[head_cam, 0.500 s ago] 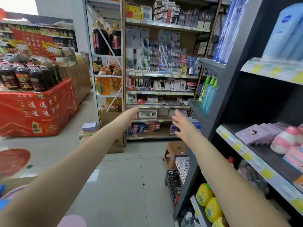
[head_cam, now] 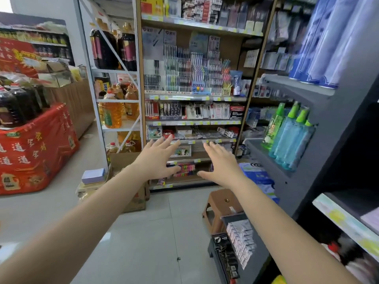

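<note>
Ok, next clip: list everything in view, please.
stationery shelf: one, wooden, straight ahead, packed with pens
oil bottles: several, yellow, metal rack left of it
dark bottles: several, on red-draped table, far left
spray bottles: about four, green-capped, grey shelf at right
stool: one, brown, floor under right arm
cardboard box: one, brown, floor beneath left arm
left hand: open, empty, reaching toward stationery shelf
right hand: open, empty, reaching alongside

Small grocery shop, stocked stationery shelves [head_cam: 194, 97], cooking-oil bottles [head_cam: 111, 114], price tags
</note>
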{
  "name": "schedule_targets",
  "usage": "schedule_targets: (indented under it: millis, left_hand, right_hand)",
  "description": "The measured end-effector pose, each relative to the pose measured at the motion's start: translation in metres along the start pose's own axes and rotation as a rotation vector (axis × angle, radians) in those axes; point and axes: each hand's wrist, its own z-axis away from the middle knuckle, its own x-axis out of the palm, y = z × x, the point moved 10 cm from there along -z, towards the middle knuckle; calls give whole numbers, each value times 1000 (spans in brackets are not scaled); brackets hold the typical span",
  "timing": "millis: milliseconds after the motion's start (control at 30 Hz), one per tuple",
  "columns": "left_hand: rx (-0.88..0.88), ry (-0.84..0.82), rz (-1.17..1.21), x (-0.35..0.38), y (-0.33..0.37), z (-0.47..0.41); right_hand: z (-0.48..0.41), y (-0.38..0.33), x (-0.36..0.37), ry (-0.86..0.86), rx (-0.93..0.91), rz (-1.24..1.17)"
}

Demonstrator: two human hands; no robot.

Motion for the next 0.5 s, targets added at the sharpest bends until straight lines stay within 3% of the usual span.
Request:
schedule_targets:
  millis: [500]
  left_hand:
    - [21, -45, -16, 144, -92, -253]
  right_hand:
    - [-268, 112, 128, -69, 25, -16]
